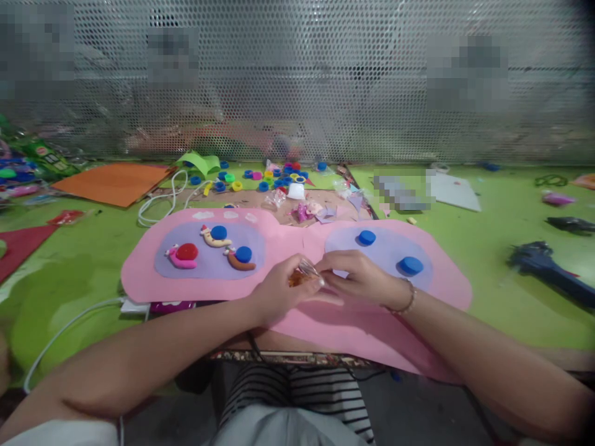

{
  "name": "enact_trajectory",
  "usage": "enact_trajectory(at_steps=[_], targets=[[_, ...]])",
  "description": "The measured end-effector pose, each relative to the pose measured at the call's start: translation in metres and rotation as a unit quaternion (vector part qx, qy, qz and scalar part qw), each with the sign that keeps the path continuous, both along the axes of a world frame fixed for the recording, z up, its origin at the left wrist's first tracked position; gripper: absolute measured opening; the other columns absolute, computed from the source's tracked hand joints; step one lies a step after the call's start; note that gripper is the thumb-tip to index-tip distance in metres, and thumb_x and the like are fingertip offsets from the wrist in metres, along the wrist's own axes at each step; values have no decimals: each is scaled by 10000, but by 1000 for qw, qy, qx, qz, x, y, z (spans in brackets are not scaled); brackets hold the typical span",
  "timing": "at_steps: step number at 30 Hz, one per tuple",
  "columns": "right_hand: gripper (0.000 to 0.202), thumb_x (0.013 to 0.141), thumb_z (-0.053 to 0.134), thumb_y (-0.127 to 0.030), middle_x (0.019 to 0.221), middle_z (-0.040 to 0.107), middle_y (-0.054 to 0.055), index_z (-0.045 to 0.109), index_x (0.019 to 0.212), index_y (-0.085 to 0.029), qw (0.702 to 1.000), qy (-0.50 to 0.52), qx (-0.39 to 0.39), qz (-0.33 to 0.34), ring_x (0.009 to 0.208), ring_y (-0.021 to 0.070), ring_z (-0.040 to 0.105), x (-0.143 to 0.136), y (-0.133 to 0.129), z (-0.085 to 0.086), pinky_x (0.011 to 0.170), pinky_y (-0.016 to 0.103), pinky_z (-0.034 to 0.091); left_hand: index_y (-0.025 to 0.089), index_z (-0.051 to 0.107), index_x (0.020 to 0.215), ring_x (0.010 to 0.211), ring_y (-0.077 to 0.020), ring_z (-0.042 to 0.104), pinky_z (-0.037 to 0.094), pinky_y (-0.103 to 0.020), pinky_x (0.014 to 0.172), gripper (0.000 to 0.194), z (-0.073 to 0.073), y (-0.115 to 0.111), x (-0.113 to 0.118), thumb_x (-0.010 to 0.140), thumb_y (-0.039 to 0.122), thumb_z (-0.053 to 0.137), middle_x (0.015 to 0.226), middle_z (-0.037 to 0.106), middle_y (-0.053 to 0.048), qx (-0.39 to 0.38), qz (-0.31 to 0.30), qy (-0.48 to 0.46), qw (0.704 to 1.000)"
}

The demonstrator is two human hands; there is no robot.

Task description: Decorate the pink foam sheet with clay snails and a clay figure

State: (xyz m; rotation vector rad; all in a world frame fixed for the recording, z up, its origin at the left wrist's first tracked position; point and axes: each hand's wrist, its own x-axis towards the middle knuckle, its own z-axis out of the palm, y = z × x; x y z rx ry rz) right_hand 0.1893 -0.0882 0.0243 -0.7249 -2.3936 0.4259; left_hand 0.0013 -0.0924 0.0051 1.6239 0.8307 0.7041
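Note:
My left hand point(286, 288) is closed around a small clear packet point(300, 277) with something orange-brown in it. The fingers of my right hand point(360, 275) are pinched together at the packet's right side; what they grip is too small to tell. Both hands are over a pink paper shape point(288, 238) with purple ovals. On the left oval point(162, 248) lie a pink snail with a red cap point(187, 251), a cream one with a blue cap point(219, 233) and a brown one with a blue cap point(244, 254). Two blue caps point(367, 237) sit on the right oval.
Several coloured caps point(263, 186) and paper scraps point(326, 214) lie behind the pink shape. Orange paper point(116, 183) and a white cable point(174, 192) are at the back left. A dark blue tool point(553, 272) rests at the right. A perforated metal panel point(297, 93) stands behind.

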Motion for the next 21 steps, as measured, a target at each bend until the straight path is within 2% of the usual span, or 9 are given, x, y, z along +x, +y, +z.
enact_trajectory(at_steps=[9,16,21], targets=[[135,860,446,-142,735,635,40,571,911,-147,998,-57,8,5,621,101,549,2,0,-1,563,208,406,168,488,828,675,-101,455,362,-223,621,209,-2,2,-1,764,356,554,720,504,22,10,3,18,1000],[154,873,413,-161,701,616,45,563,903,-140,997,-61,39,-9,592,106,538,-1,-3,0,533,211,388,165,496,826,667,-106,447,357,-229,616,205,1,0,0,763,354,545,713,503,20,22,8,28,999],[141,858,434,-153,689,615,38,566,906,-136,998,-52,20,-4,579,99,534,0,-2,0,525,204,384,168,496,830,670,-106,449,360,-233,623,204,1,1,0,769,358,538,715,503,21,22,4,31,999]])
